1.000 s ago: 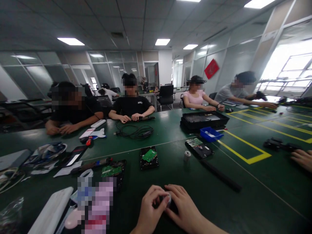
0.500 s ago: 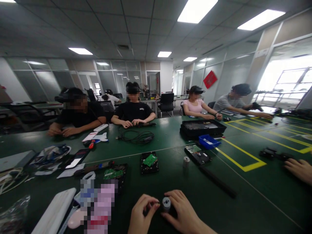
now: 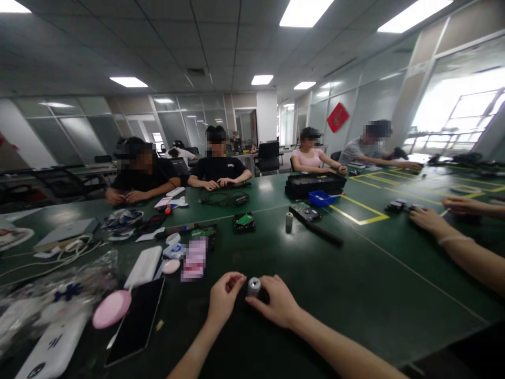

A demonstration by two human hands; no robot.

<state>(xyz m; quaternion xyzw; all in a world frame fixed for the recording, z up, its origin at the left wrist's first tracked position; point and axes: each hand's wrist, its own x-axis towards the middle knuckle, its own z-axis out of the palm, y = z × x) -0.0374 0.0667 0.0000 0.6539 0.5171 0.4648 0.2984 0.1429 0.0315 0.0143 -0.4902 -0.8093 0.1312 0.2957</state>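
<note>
A small silver metal cylinder [image 3: 254, 287] stands upright on the green table [image 3: 339, 295], with a dark spot on its top face. My right hand [image 3: 278, 301] grips it from the right, thumb at the front and fingers behind. Just left of the cylinder, my left hand [image 3: 224, 295] has its fingertips pinched together; whatever they hold is too small to name. A second silver cylinder [image 3: 289, 222] stands farther back, beside a hard drive [image 3: 305, 212] and a dark bar [image 3: 323, 233].
Another drive with a green board [image 3: 244, 222] lies ahead. Phones, a pink disc [image 3: 112, 309] and plastic bags [image 3: 79, 284] crowd the left. A blue tray [image 3: 321, 198] sits by a black case [image 3: 315, 184]. Another person's hands [image 3: 430, 221] work at right; several people sit opposite.
The view has tilted and pulled back, bringing more of the table and my forearms into sight. My hands keep much the same pose around the cylinder. More of the person's arms shows at right.
</note>
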